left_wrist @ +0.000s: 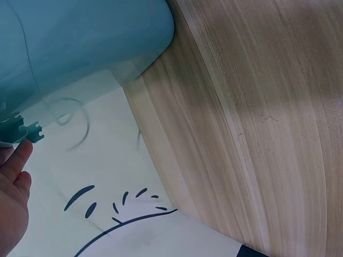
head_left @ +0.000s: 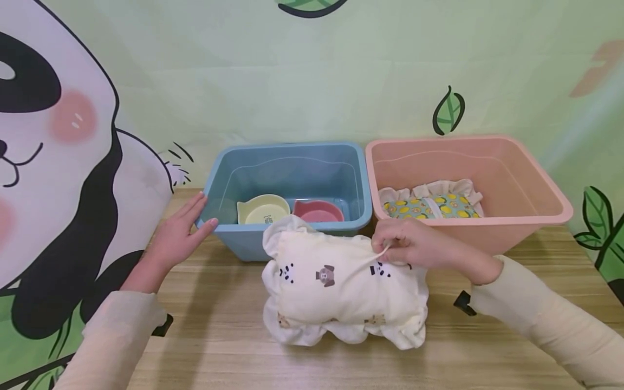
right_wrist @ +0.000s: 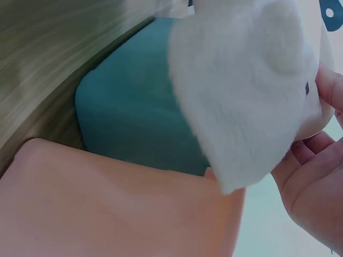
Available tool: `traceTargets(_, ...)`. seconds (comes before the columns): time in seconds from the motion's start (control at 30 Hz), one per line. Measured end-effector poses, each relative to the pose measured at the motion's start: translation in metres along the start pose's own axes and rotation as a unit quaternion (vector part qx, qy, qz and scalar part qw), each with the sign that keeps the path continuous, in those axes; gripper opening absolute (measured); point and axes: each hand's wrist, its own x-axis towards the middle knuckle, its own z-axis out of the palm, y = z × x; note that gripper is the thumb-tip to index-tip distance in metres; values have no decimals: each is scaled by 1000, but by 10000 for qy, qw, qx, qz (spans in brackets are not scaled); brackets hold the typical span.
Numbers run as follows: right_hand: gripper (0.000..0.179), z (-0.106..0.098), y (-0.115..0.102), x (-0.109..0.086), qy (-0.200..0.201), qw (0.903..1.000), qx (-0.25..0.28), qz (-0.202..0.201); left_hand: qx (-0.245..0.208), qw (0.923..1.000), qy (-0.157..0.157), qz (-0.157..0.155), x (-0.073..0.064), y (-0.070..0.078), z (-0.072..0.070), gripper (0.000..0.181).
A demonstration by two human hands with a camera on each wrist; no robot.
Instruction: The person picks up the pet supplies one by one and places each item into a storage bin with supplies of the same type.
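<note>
My right hand [head_left: 409,244] pinches the upper right part of a small cream pillow [head_left: 336,292] with a ruffled edge and animal-face prints. In the head view the pillow hangs in front of the two tubs, overlapping the front of the blue tub [head_left: 287,235]. The right wrist view shows thumb and fingers on the pillow [right_wrist: 241,91], its fuzzy ruffle drooping beside them. My left hand [head_left: 173,233] rests at the left rim of the blue tub, fingers straight and thumb by the front corner. Its fingers [left_wrist: 20,160] appear at the rim in the left wrist view.
Inside the blue tub lie a pale yellow cat-shaped dish [head_left: 265,208] and a pink one [head_left: 319,211]. The pink tub [head_left: 468,157] stands against its right side, holding a lemon-print ruffled pillow [head_left: 414,208]. Both tubs stand on a wooden table [head_left: 219,336] before a panda-printed backdrop [head_left: 317,81].
</note>
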Motion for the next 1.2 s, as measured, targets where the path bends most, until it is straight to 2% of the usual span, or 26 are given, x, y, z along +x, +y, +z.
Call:
traceTargets(0.23,16,-5,-2,0,235,9991,-23,-350,-32,10000,-25,-29,0,0,1,73)
traceTargets(0.6,18,-10,-5,0,256,9991,-9,-337,-57,10000,-49,-45,0,0,0,74)
traceTargets(0.9,20,-16,-6,0,401,9973,-60,-613,-53,10000,-49,-45,0,1,-1,74)
traceTargets(1.03,19,-18,-6,0,400,9978,-67,-533,-47,10000,4,-13,1,0,0,73)
traceTargets(1.2,17,-23,-8,-2,384,9990,-90,-201,-46,10000,-6,-20,1,0,-1,72)
